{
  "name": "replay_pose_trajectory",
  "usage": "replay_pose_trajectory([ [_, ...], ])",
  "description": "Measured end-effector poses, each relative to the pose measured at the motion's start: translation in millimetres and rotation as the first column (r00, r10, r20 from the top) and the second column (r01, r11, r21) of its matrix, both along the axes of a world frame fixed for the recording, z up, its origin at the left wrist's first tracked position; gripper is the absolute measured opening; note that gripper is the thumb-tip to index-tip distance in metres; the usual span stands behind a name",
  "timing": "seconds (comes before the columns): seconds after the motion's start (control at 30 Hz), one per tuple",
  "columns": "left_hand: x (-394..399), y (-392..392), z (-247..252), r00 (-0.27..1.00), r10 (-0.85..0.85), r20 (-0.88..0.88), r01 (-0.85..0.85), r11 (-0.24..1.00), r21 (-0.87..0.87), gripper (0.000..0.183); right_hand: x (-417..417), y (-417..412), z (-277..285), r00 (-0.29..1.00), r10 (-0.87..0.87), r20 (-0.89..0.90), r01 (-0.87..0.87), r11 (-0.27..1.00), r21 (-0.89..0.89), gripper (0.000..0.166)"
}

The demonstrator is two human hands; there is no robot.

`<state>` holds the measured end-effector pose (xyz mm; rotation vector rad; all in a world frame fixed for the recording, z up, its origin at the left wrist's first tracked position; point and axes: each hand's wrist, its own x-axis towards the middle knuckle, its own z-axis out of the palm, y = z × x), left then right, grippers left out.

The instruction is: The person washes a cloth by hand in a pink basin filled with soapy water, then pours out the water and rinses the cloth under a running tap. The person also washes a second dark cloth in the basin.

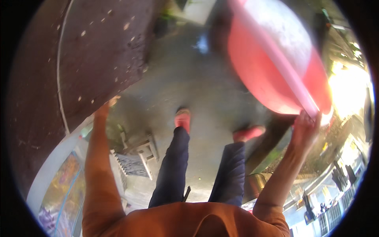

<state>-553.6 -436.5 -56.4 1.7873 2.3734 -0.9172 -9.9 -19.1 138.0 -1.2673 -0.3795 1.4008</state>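
A large pink plastic basin point(251, 59) is tilted on its side at the upper right. My right hand point(306, 127) grips the near end of its thick pale-pink rim. A bright white patch point(281, 32) covers part of the basin; blur and glare hide whether it is contents or light. On the other side, my left hand point(112, 101) is beside the edge of a dark brown surface point(100, 53) dotted with pale specks. Only a little of that hand shows, and its grip is unclear.
Between my feet in pink shoes point(182, 118) lies grey concrete floor point(183, 80). A small wooden stool-like object point(146, 152) stands behind my left leg. A pale cord point(58, 68) crosses the brown surface. Strong sunlight glares at right, beyond a dark ledge point(266, 145).
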Motion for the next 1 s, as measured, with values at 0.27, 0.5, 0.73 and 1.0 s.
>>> replay_pose_trajectory([
  [0.27,120,-2,76,0.472,0.360,0.805,-0.807,0.544,0.229,0.044,-4,-30,-6,0.985,0.011,0.172,0.009,0.993,-0.115,0.028],
  [0.5,216,36,235,-0.171,0.108,0.979,-0.942,0.274,-0.195,0.041,76,-137,-97,0.971,0.037,-0.237,-0.162,0.830,-0.534,0.019],
  [0.73,195,78,408,0.859,0.033,0.510,-0.348,0.769,0.537,0.043,61,-157,-142,0.948,-0.112,-0.298,-0.073,0.835,-0.546,0.041],
  [1.0,129,148,527,0.927,-0.012,0.376,-0.272,0.670,0.691,0.049,35,-31,0,0.987,0.056,-0.152,-0.114,0.908,-0.403,0.025],
])
